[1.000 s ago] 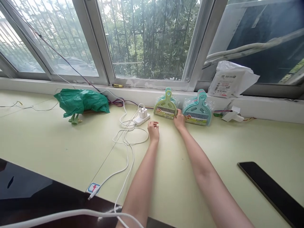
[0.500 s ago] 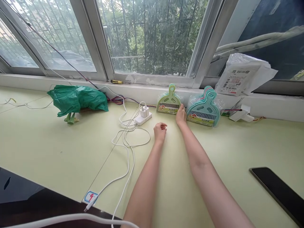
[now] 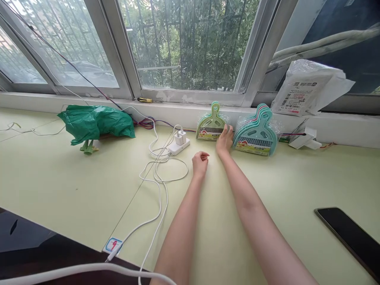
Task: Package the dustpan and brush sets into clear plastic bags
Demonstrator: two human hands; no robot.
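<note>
My right hand (image 3: 225, 139) is at the lower right corner of a green dustpan-and-brush set (image 3: 211, 122) in clear wrap, which leans upright against the wall below the window. Its fingers are slightly spread and overlap the edge of the wrap; whether they press on it is hard to see. Just to its right stands a stack of dustpan-and-brush sets (image 3: 255, 130), teal in front with a pink one behind. My left hand (image 3: 200, 163) rests on the table, nearer to me, its fingers loosely bent and apart with nothing visible in them.
A white power strip with plugged chargers (image 3: 179, 144) and looping white cables (image 3: 160, 182) lie left of my hands. Farther left is a green plastic bag (image 3: 97, 123). A phone (image 3: 350, 237) lies at right, a white package (image 3: 305, 89) on the sill, a screwdriver (image 3: 145, 100) by the window.
My right hand has shifted slightly left, over the green set's corner, and its fingers have spread. My left hand has stayed in place. The view has tilted slightly.
</note>
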